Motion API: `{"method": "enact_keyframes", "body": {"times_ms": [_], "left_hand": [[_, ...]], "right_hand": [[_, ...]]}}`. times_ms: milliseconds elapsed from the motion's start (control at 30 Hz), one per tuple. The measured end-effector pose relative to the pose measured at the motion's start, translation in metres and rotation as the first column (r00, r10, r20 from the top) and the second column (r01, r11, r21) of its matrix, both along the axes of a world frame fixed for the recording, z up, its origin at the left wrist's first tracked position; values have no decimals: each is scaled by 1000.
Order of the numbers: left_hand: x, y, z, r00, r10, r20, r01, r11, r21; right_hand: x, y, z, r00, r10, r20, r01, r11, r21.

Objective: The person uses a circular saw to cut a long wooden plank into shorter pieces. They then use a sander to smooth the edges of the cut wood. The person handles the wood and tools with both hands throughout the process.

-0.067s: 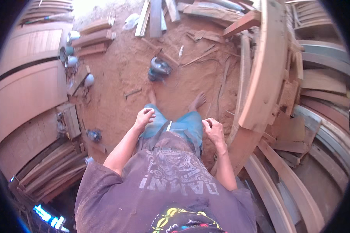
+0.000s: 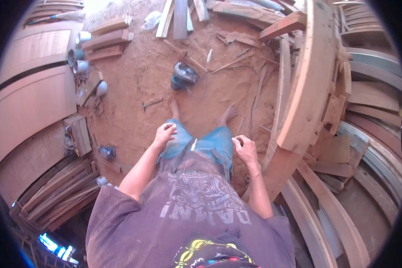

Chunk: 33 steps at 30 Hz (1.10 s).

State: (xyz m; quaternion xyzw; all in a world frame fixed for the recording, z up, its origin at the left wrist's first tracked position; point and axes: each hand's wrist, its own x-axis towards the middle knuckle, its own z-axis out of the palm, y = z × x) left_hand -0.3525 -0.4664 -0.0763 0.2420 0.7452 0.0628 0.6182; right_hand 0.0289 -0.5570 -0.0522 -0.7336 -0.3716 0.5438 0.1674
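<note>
Dusty brown ground [image 2: 134, 80] is stretching between stacks of timber [image 2: 60, 196]. Hovering by the blue shorts [image 2: 215, 138], the left hand [image 2: 165, 135] is holding its fingers bent, narrowly spaced from the thumb; the right hand [image 2: 246, 148] is mirroring it on the other side. Whether either is pinching something, I cannot tell. Farther out, a hammer [image 2: 152, 104] is lying left of the bare feet [image 2: 228, 114], a power tool [image 2: 184, 77] is resting ahead, and a thick plank [image 2: 306, 94] is running along the right.

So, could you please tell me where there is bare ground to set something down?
Bare ground lies between the hammer and the upper-left stacked boards, and between the person's feet. The right side is crowded with long planks.
</note>
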Motion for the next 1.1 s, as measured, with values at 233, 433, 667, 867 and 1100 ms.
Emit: {"method": "enact_keyframes", "body": {"times_ms": [233, 433, 667, 867, 1100], "left_hand": [[-89, -25, -46, 967, 253, 27, -242, 946, -216], [-133, 64, -45, 955, 275, 114, -272, 962, -40], [-144, 110, -53, 961, 234, 149, -234, 972, -22], [-46, 140, -77, 986, -149, 71, 161, 965, -207], [161, 208, -73, 777, -533, 335, 591, 801, -95]], "right_hand": [[-62, 6, -45, 996, -42, 84, 43, 999, -11], [-131, 18, -63, 997, 83, 11, -82, 994, -73], [-103, 46, -36, 984, -179, 11, 179, 984, 9], [-10, 9, 65, 745, -666, 44, 615, 711, 341], [28, -144, 169, -50, -998, -23, 808, -54, 587]]}}
